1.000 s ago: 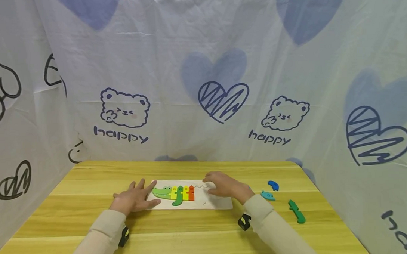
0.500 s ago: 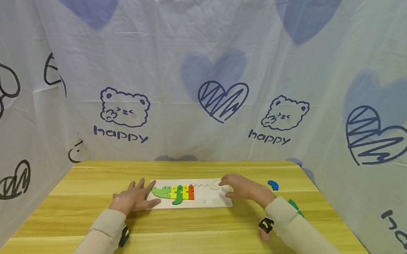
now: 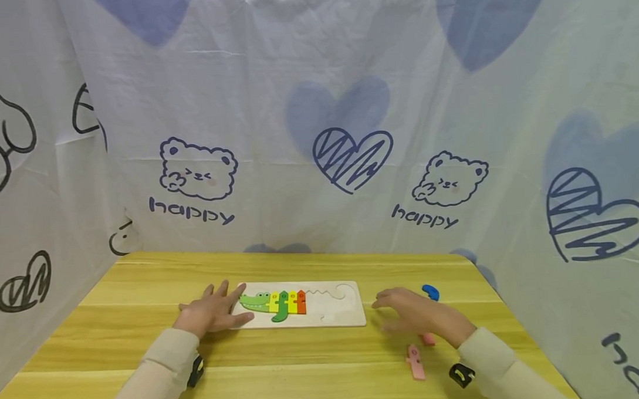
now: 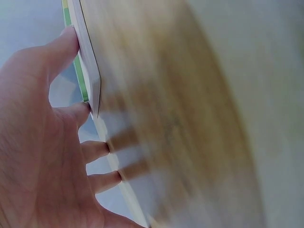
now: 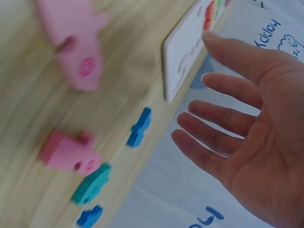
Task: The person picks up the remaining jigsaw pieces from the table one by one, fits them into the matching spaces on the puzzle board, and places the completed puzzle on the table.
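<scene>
A white puzzle board point(image 3: 336, 317) lies on the table, bearing a green crocodile head point(image 3: 254, 304) and yellow, green and orange body pieces at its left. My left hand point(image 3: 209, 314) rests at the board's left end, fingers spread; in the left wrist view its thumb and forefinger touch the edge. Right of the board, my right hand point(image 3: 415, 313) hovers with loosely extended fingers, holding nothing. Below it are a pink puzzle piece point(image 3: 415, 363) and a second pink piece point(image 3: 428, 339), partly hidden. The right wrist view also shows a teal piece point(image 5: 92, 184).
A curved blue piece point(image 3: 431, 292) lies behind my right hand. A notched blue piece point(image 5: 140, 127) lies near the board in the right wrist view. The wooden table point(image 3: 283, 371) is enclosed by a printed white cloth point(image 3: 274, 107) at the back and sides.
My right hand has moved right, off the board and over the loose pieces. The pink pieces have come into sight, while the forearm now hides the green piece. The left hand stays put.
</scene>
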Demonstrator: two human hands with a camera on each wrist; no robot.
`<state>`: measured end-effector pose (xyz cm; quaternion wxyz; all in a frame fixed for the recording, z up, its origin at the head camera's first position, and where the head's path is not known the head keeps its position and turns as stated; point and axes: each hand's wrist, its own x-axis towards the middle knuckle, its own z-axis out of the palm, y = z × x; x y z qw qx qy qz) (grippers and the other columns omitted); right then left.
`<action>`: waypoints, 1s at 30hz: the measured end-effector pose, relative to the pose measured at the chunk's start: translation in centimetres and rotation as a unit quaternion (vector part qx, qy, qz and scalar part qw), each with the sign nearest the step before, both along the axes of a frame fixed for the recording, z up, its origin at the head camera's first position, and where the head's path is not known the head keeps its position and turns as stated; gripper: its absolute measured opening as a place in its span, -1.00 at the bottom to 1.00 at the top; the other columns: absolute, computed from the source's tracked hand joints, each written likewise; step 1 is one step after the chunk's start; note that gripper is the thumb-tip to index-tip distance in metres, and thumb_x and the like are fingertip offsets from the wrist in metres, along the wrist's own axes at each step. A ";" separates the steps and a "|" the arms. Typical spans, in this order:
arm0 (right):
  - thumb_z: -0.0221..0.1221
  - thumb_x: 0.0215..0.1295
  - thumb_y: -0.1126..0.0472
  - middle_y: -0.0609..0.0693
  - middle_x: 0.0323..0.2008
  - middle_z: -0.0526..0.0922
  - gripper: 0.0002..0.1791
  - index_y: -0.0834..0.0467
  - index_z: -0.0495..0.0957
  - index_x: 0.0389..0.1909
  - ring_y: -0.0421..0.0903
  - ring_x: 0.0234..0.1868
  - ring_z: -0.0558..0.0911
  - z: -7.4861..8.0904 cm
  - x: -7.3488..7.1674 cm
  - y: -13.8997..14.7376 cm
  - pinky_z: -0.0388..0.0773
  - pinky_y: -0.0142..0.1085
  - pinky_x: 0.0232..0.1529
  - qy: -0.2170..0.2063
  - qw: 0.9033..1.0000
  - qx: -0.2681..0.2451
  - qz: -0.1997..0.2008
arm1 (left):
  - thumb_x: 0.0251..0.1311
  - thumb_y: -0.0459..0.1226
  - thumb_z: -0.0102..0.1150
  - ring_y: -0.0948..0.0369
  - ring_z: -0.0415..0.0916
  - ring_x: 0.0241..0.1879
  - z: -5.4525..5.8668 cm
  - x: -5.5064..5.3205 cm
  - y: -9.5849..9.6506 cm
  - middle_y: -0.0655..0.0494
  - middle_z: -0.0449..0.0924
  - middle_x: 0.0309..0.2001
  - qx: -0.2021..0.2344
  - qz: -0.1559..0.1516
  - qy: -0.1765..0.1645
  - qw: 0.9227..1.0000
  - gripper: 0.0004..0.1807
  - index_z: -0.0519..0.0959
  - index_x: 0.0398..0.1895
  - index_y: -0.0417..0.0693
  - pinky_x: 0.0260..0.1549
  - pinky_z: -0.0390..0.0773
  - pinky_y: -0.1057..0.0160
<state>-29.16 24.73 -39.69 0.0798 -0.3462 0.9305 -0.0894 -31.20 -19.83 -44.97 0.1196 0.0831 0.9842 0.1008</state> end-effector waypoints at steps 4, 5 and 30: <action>0.41 0.29 0.04 0.24 0.34 0.57 -0.43 0.24 0.60 0.24 0.27 0.36 0.53 -0.1 0.8 1.5 0.47 0.20 0.38 -0.008 1.000 -0.001 0.006 | 0.26 0.47 -0.02 -0.50 -0.08 0.55 0.0 0.0 0.0 -0.34 -0.04 0.63 -0.003 -0.001 0.002 1.000 0.03 0.09 0.66 0.17 0.00 0.03 -0.88; 0.41 0.28 0.01 0.23 0.35 0.56 -0.41 0.22 0.60 0.25 0.27 0.36 0.53 -0.2 1.1 1.9 0.48 0.20 0.37 -0.007 1.000 -0.002 0.008 | 0.26 0.47 -0.02 -0.50 -0.07 0.55 0.1 0.0 0.1 -0.34 -0.03 0.63 -0.004 -0.002 0.003 1.000 0.03 0.09 0.66 0.17 -0.01 0.03 -0.88; 0.41 0.24 -0.18 -0.20 -0.06 0.64 -0.52 0.00 0.71 0.07 -0.33 -0.07 0.55 -5.4 4.0 7.6 0.66 -0.25 -0.08 0.124 0.980 -0.066 0.139 | 0.26 0.45 0.00 -0.50 -0.08 0.55 0.0 0.0 0.0 -0.34 -0.04 0.63 -0.003 0.002 -0.001 1.000 0.02 0.10 0.66 0.17 -0.04 0.04 -0.89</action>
